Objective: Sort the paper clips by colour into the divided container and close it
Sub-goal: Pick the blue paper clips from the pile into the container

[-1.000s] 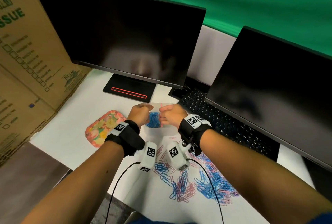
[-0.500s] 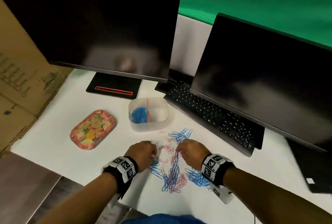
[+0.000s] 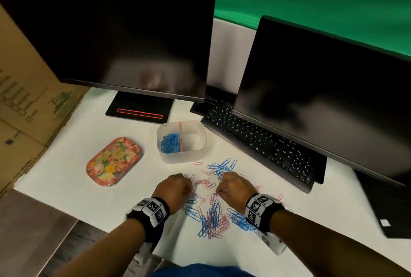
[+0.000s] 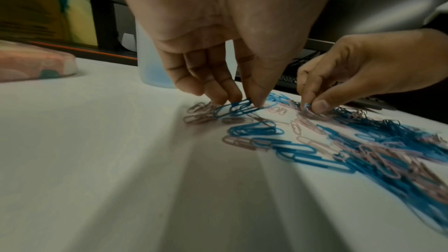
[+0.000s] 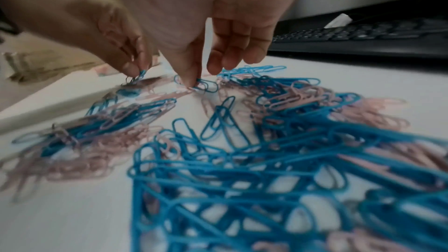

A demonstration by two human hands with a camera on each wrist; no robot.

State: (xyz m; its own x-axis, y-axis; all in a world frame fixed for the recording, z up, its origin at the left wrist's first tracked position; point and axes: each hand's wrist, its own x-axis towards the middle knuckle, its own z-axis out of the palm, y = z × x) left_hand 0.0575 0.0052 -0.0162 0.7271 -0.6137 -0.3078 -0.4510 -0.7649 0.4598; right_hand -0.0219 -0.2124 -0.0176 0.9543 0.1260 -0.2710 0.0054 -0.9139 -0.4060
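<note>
A translucent container [image 3: 200, 154] stands open on the white table, split by a pink divider [image 3: 180, 136]. Blue clips [image 3: 169, 143] fill its left compartment; the right one looks empty. A mixed pile of blue and pink paper clips [image 3: 213, 219] lies in front of it. My left hand [image 3: 175, 187] is at the pile's left edge and pinches blue clips [image 4: 240, 109] between thumb and fingers [image 4: 244, 102]. My right hand [image 3: 233, 187] is at the pile's middle, thumb and forefinger pinching one blue clip [image 5: 204, 85]. The floral lid [image 3: 113, 161] lies left of the container.
Two dark monitors [image 3: 124, 41] [image 3: 329, 98] stand behind, with a black keyboard [image 3: 262, 143] under the right one, close to the pile. A cardboard box [image 3: 24, 90] closes off the left side. The table's front edge runs just below my left wrist.
Both hands came back from over the container down to the clip pile. Since half a second ago they have stayed there, fingers closing on blue clips.
</note>
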